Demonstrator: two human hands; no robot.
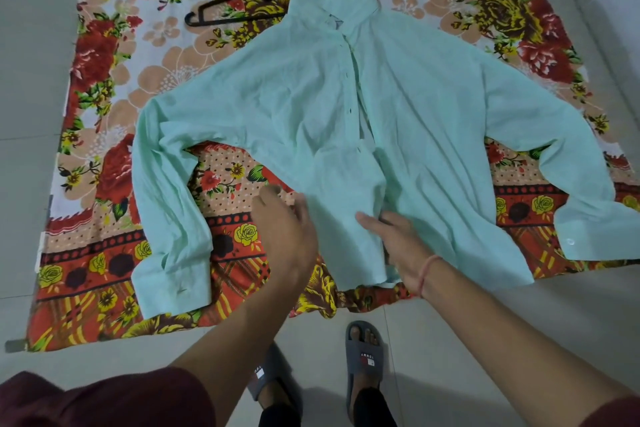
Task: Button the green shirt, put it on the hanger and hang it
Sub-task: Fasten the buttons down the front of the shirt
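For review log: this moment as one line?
green shirt: flat, unbuttoned; left hand: touches side; right hand: pinches front; black hanger: untouched

Single wide-angle view, worn on the head, aimed forward and steeply down at the floor (31, 80), shirt (398, 121) seen from close above, mid-frame, slippers (364, 357) caught at the bottom edge.
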